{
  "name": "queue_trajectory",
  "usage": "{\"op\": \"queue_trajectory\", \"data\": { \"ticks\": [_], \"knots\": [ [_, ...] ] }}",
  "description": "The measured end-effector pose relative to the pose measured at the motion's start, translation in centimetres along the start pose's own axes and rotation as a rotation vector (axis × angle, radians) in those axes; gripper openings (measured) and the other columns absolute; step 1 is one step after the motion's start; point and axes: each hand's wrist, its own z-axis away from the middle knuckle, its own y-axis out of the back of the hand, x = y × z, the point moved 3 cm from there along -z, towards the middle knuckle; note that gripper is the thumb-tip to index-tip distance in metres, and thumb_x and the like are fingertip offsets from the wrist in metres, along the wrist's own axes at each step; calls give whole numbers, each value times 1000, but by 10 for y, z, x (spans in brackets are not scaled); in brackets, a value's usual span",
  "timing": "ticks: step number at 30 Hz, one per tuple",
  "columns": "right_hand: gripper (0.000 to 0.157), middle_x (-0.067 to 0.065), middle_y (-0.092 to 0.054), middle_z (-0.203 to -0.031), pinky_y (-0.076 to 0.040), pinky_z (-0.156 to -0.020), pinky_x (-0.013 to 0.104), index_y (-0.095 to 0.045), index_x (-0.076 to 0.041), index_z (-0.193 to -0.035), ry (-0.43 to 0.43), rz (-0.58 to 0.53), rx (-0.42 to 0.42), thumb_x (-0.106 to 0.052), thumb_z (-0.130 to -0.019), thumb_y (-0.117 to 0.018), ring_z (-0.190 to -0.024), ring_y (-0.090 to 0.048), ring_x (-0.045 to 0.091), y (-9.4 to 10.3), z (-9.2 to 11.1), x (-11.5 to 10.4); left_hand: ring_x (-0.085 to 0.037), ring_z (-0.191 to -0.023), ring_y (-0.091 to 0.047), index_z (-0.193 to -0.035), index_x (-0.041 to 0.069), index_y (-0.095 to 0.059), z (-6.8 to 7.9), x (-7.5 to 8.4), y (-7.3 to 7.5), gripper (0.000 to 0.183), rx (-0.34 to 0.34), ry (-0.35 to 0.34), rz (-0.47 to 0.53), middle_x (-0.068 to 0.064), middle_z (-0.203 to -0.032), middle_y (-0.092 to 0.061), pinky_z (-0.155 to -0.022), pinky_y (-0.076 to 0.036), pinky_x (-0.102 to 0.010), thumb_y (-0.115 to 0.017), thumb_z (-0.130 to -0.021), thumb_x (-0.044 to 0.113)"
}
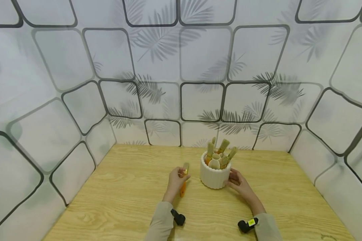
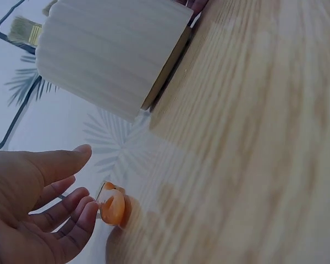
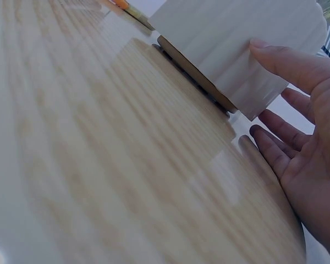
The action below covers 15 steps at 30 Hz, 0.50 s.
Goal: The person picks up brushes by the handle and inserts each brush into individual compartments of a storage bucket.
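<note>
A white ribbed pot [image 1: 215, 177] stands on the wooden table, holding several upright paintbrushes [image 1: 224, 146] with pale bristles. To its left, one paintbrush with an orange handle [image 1: 182, 190] lies flat. My left hand [image 1: 176, 180] is over that brush; in the left wrist view its thumb stands away from the fingers, whose tips are right at the orange handle end [image 2: 113, 208]. On the pot's right side, the thumb of my right hand [image 1: 239, 184] rests against the ribbed wall. In the right wrist view the other fingers extend loosely by the pot's lower edge.
The wooden table [image 1: 132, 197] meets patterned wall covering [image 1: 202, 67] at the back and both sides. A small cream vase-shaped piece [image 1: 215, 162] sits among the brushes in the pot. Each wrist carries a black camera [image 1: 178, 217].
</note>
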Motion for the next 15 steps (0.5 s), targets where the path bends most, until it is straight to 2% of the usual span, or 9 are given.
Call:
{"op": "queue_trajectory", "data": {
  "ticks": [5,15],
  "knots": [
    [68,26,-44,-130,-44,-96,34,-26,0,-142,3,-10,3,-9,-87,-64,-112,-49,18,0,1,0,-23,-75,-57,-97,-7,-61,1,-3,1,27,-4,-3,-11,-19,-86,-61,-63,-48,-24,-74,-77,4],
    [67,26,-45,-129,-43,-97,37,-28,-1,-142,5,-13,5,-9,-86,-65,-113,-49,21,0,-1,1,-26,-76,-57,-96,-9,-59,2,-3,3,29,-11,11,-35,-21,-85,-60,-63,-46,-24,-75,-75,2]
  ]
}}
